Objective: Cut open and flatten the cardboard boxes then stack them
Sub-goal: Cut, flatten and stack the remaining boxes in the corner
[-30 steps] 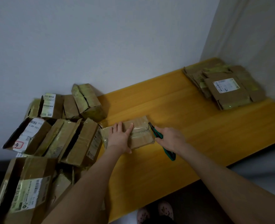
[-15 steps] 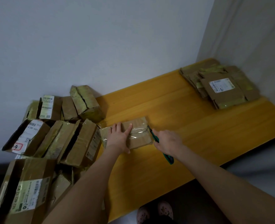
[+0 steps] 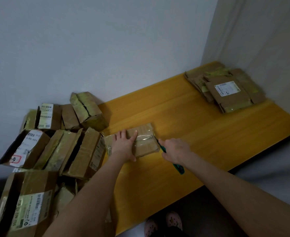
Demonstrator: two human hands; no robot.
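while the left hand [image 3: 123, 147] presses spread fingers onto the small box [image 3: 145, 146] on the table [image 3: 209, 142], the right hand [image 3: 175, 149] curls round the cutter [image 3: 162, 148] — which, just beyond the left fingertips, could skid along the tape [image 3: 143, 139] into them.
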